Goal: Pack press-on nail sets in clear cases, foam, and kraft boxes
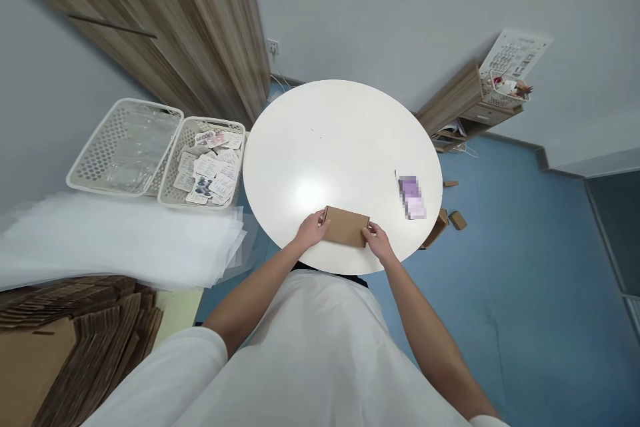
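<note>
Between my two hands is a small brown cardboard box (pixel 346 227), its lid closed, at the near edge of the round white table (pixel 340 127). My left hand (pixel 312 229) grips the box's left end, thumb on top. At the opposite end, my right hand (pixel 377 240) holds the right side with its fingers bent round the corner. The underside of the box is hidden, so whether it rests on the table I cannot tell. To the right on the tabletop lies a blurred purple item (pixel 412 197).
At left stand a white basket (pixel 235 200) of printed cards and another basket (pixel 83 177) with clear plastic. Below them are translucent sheets (pixel 115 237) and stacked flat cardboard (pixel 95 340). Small boxes (pixel 458 220) lie on the floor right of the table, near a wooden shelf (pixel 463 97).
</note>
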The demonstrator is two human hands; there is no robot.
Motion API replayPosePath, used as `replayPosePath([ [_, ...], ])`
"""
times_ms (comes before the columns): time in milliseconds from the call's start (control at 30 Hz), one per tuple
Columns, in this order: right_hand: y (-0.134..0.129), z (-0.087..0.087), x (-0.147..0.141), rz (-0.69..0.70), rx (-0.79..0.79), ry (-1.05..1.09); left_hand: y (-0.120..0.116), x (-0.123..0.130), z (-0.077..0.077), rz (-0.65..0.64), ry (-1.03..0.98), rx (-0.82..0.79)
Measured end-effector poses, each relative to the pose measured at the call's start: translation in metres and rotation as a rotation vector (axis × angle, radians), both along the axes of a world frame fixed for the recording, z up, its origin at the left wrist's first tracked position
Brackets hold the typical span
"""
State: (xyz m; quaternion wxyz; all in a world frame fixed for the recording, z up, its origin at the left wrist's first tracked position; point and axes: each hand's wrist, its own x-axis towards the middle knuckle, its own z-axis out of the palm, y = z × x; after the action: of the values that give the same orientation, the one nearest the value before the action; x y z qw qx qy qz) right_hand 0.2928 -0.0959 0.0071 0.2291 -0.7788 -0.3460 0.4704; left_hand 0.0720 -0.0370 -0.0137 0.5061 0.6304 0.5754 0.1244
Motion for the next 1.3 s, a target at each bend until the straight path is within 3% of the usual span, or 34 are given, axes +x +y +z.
replayPosePath([
  [167,-0.018,0.001,0.037,-0.046,0.021,0.048,-0.006,0.032,0.012,-0.025,0.021,-0.036],
  [300,-0.046,0.003,0.086,-0.141,0.061,0.051,-0.012,0.082,0.025,-0.086,0.043,-0.079],
  [467,-0.091,0.001,0.16,-0.271,0.099,0.054,-0.023,0.17,0.034,-0.229,0.1,-0.087],
  [667,-0.143,0.004,0.252,-0.451,0.069,-0.031,-0.038,0.295,0.031,-0.419,0.064,-0.115],
  [767,-0.156,0.012,0.287,-0.575,0.208,-0.109,-0.044,0.353,0.033,-0.467,-0.089,-0.121],
  [867,-0.164,0.019,0.305,-0.691,0.42,-0.196,-0.048,0.391,0.04,-0.505,-0.27,-0.071],
  [967,-0.168,0.019,0.309,-0.73,0.512,-0.238,-0.051,0.406,0.047,-0.536,-0.277,-0.003],
  [1067,-0.166,0.014,0.305,-0.718,0.524,-0.18,-0.051,0.4,0.048,-0.529,-0.254,0.016],
  [1167,-0.155,0.009,0.296,-0.653,0.489,-0.088,-0.048,0.379,0.047,-0.455,-0.267,-0.002],
  [1300,-0.124,0.008,0.275,-0.447,0.426,0.041,-0.04,0.333,0.052,-0.306,-0.189,0.021],
])
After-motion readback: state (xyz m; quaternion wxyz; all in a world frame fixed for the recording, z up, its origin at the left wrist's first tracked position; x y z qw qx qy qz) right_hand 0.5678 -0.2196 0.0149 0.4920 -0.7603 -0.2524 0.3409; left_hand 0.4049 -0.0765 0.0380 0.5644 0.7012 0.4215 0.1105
